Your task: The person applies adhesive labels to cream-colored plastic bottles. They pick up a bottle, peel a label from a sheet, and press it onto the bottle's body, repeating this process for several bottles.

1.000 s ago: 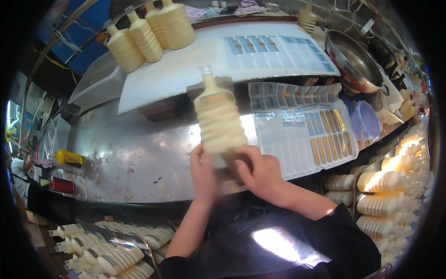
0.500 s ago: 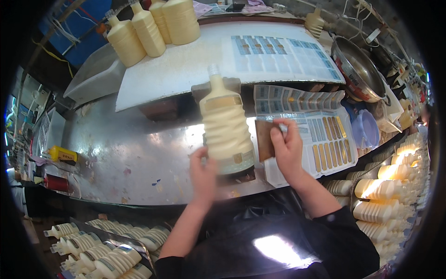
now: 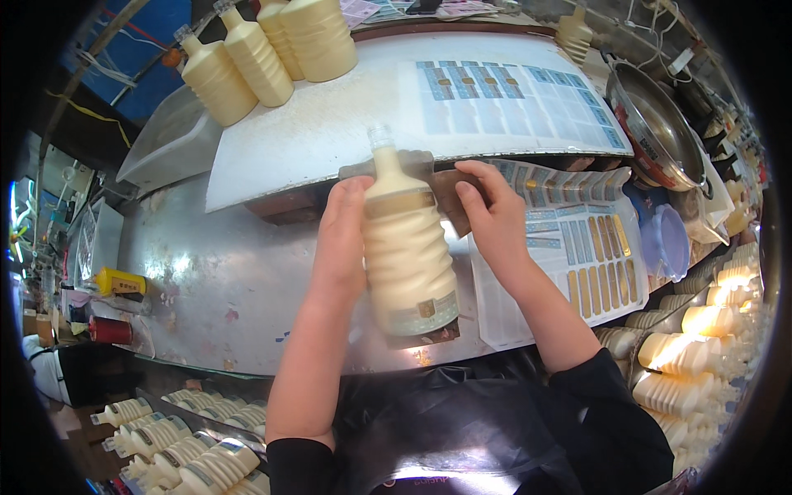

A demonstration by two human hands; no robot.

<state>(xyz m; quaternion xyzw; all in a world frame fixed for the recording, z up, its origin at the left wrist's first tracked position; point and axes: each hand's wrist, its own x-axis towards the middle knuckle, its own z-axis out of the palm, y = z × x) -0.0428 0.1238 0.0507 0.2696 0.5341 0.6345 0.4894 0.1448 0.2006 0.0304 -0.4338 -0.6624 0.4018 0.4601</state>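
Note:
A cream-coloured ribbed bottle (image 3: 408,264) lies on its back on the bench, its clear neck pointing away from me. It carries a gold-brown band near the shoulder and a pale green strip with a small gold emblem near its base. My left hand (image 3: 341,227) rests along the bottle's upper left side, fingers stretched out and apparently touching it. In my right hand (image 3: 497,210), pinched between thumb and fingers, is a flat brown scraper-like piece (image 3: 454,198). Its edge is at the bottle's right shoulder, beside the band; whether it touches is unclear.
Sheets of gold and blue decals (image 3: 598,256) lie right of the bottle, with another decal sheet (image 3: 478,91) on the white board behind. Several upright bottles (image 3: 318,41) stand back left. A metal pan (image 3: 656,124) and purple bucket (image 3: 665,242) are at right; racked bottles (image 3: 681,355) flank me.
My left hand has gone from the bottle's lower left up to its shoulder. My right hand has carried the brown piece away from me and leftward, to the upper band.

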